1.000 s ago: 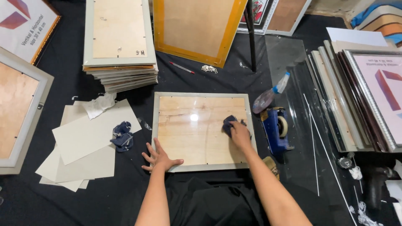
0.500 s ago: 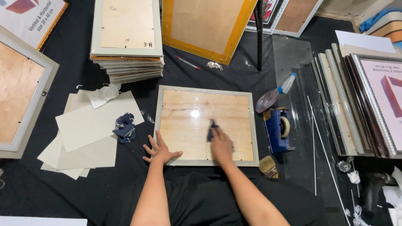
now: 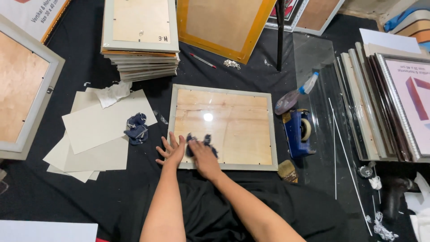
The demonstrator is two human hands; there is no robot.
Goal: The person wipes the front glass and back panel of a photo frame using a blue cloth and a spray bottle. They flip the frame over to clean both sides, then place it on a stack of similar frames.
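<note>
Pressing flat, fingers spread, the left hand (image 3: pixel 172 151) steadies the frame (image 3: pixel 222 127) against sliding. The right hand (image 3: pixel 204 157) bears a dark blue cloth (image 3: pixel 200 142) onto the glass, palm down

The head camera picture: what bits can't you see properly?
- Right hand: its fingers are pressed on the dark blue cloth, so the grip is unclear.
- Glass of the picture frame: a light glare whitens one spot.
- Large frame at left: cut off by the picture's edge.
- Small metal bits near the red pen: too small to tell.
- Left hand: flat on the frame's corner, palm hidden.
</note>
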